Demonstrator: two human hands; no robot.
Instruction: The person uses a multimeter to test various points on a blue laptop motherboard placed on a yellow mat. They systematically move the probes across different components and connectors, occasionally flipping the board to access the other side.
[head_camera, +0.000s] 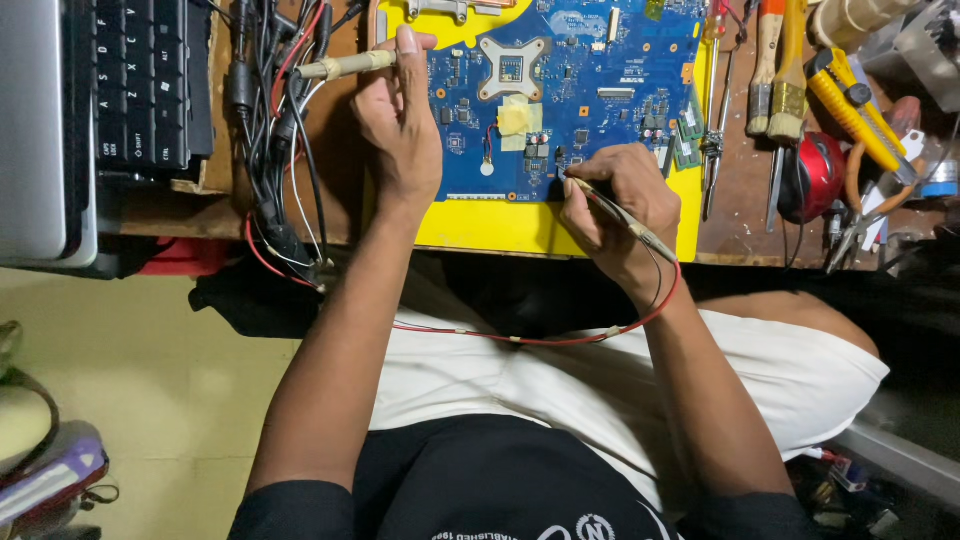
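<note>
Both forearms reach up from the bottom of frame, elbows bent, bare below short black sleeves. L hand (398, 120) sits higher & further out, wrist straight, back of hand to camera, thumb extended up, fingers curled in a pinch grip. R hand (615, 205) rests lower & nearer the body, wrist cocked slightly inward, fingers bunched tight as in a pen grip, knuckles facing camera. Hands well apart, not touching. L forearm runs long & diagonal from lower left; R forearm shorter in view, angling in from lower right.
</note>
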